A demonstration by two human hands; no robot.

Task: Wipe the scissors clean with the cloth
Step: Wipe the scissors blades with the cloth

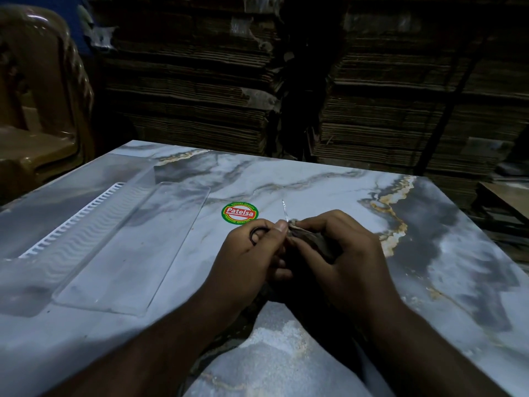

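My left hand [252, 253] grips the scissors [284, 211] by the black handle loop, which shows between the fingers. A thin metal blade tip pokes up and away above both hands. My right hand [340, 256] holds a dark, crumpled cloth [313, 239] pressed against the lower part of the blade. Most of the scissors and much of the cloth are hidden by my fingers. Both hands hover together just above the marble-patterned table [315, 181].
A clear plastic tray [137, 242] with a white ribbed edge lies on the table's left side. A round red-and-green sticker [240, 213] sits just beyond my left hand. Stacks of flattened cardboard [200, 81] rise behind the table, and a brown plastic chair [37, 110] stands at far left.
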